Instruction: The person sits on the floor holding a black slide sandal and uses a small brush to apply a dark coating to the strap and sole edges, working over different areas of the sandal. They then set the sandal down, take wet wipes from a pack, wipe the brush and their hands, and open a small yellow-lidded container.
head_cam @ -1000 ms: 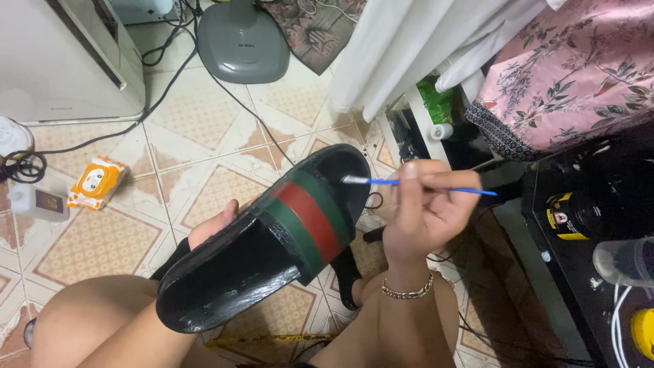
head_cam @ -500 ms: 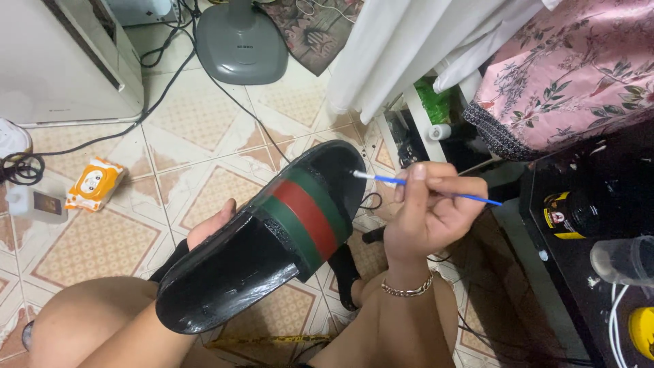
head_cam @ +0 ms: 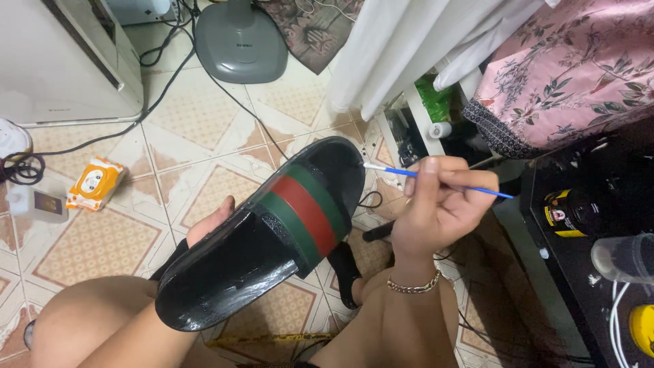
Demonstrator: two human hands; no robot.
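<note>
Swab (head_cam: 436,178) pinched in right hand (head_cam: 436,211), tip now drawn just off slide's (head_cam: 266,235) toe edge, previously touching. Slide gripped from beneath by left hand (head_cam: 208,225), raised over tiled floor (head_cam: 102,238). Toe pass apparently finished.

Patterned tile floor (head_cam: 102,245) carries an orange wipes packet (head_cam: 95,182), a grey fan base (head_cam: 240,42) and black cables (head_cam: 170,75).
</note>
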